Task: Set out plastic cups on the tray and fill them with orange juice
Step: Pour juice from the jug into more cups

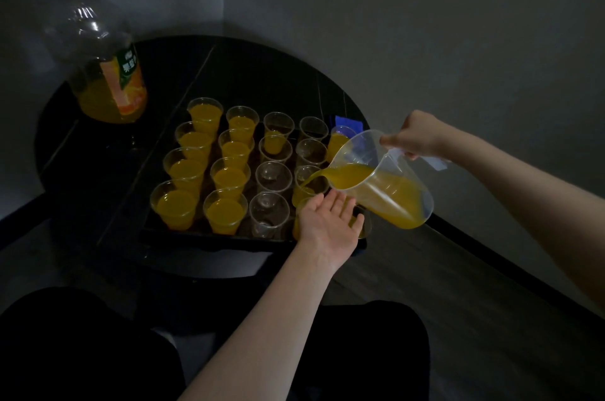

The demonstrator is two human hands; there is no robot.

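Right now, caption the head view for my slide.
Right hand tilts jug, pouring orange juice into a tray cup; left hand steadies.

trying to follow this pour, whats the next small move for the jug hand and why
Probably keep the jug tilted until the cup under its spout fills to the level of the full cups on the left, then level it. The right hand grips the handle, juice is streaming, and the left hand lies open beneath.

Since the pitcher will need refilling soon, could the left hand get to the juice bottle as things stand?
Probably yes: the left hand is open, holding nothing, and the juice bottle stands apart from the tray, though the arm would cross above filled cups.
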